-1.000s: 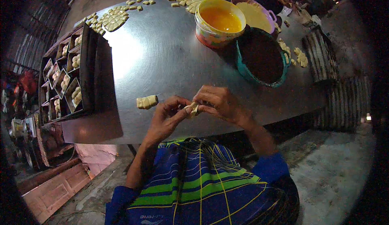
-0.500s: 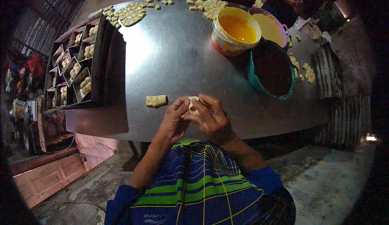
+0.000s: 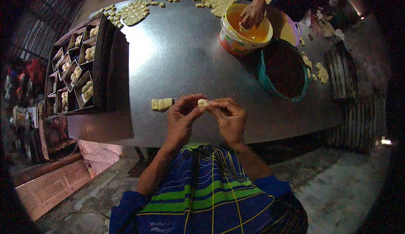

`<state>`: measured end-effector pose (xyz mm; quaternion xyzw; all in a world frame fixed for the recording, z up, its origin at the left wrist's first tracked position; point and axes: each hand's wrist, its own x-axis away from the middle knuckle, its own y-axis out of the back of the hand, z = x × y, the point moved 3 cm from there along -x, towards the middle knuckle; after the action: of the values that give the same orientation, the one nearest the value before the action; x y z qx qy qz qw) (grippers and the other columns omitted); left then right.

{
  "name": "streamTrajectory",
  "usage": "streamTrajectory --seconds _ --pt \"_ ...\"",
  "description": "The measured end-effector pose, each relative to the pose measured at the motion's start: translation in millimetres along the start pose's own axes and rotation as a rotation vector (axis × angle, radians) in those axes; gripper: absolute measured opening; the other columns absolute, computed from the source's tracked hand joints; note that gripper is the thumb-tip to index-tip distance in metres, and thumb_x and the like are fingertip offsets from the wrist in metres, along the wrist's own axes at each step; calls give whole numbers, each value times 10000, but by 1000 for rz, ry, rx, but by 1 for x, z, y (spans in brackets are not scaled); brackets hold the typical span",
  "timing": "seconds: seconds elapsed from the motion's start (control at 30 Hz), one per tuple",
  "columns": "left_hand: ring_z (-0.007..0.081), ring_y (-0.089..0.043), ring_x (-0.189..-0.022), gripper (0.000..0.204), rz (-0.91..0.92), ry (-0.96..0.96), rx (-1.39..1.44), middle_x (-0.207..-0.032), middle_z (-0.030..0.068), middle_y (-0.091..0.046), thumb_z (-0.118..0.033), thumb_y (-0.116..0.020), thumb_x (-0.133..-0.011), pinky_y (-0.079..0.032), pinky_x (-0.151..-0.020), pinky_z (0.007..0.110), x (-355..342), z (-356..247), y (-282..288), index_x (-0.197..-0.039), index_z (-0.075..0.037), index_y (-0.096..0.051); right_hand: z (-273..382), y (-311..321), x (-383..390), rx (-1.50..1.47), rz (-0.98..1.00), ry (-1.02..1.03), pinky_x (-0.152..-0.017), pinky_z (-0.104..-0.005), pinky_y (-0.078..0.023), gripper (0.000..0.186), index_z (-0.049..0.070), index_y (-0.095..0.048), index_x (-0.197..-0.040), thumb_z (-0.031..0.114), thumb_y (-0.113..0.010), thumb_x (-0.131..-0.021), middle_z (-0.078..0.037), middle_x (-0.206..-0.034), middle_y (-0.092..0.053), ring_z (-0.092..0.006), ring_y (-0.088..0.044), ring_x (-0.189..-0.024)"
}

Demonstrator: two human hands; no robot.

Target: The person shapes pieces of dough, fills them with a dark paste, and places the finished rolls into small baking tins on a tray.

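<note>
And at the frame's lower edge, small pale lettering marks the checked blue cloth, while at centre left hand and right hand pinch a dough piece, likely light, soft, easily dented, best held by its edges, and upper right, a patterned bucket shows no legible words
</note>
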<state>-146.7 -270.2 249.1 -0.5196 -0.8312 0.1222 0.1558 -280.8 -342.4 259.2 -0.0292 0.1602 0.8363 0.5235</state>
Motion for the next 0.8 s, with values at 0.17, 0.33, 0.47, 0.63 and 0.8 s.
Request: streamTrajectory --seconds 0.17,0.33,0.47,0.63,0.8 --pt "169 -667 -928 274 -88 189 194 -1071 104 -689 -135 -668 -915 -541 -855 312 -3 9 4 -1142 18 -654 25 -2 4 265 20 322 -820 -354 -535 304 83 -706 -1075 56 -755 -776 -65 -1165 -655 -221 -637 -957" --pt "163 -668 -921 258 -19 195 72 -1063 103 -688 -148 -659 -926 -543 -863 312 -3 8 5 -1120 23 -664 12 7 3 495 161 597 -768 -352 -538 343 79 -677 -1106 34 -741 -772 -70 -1114 -650 -246 -619 -917" --pt "156 -658 -944 232 71 14 -177 -1040 89 -692 -146 -663 -920 -534 -866 301 4 1 6 -1092 10 -672 19 6 -1 368 78 165 -743 -338 -531 346 72 -670 -1095 70 -769 -764 -69 -998 -640 -217 -618 -861" --pt "147 -646 -933 170 163 26 -291 -1012 83 -687 -106 -677 -900 -523 -837 289 9 -6 11 -1028 6 -672 20 8 -14 178 206 -48 -743 -318 -540 271 50 -702 -1038 160 -775 -800 -86 -956 -664 -185 -654 -844" --pt "146 -641 -931 150 155 -23 -304 -997 87 -682 -95 -680 -898 -519 -824 289 13 2 15 -999 14 -659 4 6 -11 -26 373 -228 -791 -299 -530 130 33 -750 -925 131 -730 -842 -136 -1040 -682 -192 -658 -944"
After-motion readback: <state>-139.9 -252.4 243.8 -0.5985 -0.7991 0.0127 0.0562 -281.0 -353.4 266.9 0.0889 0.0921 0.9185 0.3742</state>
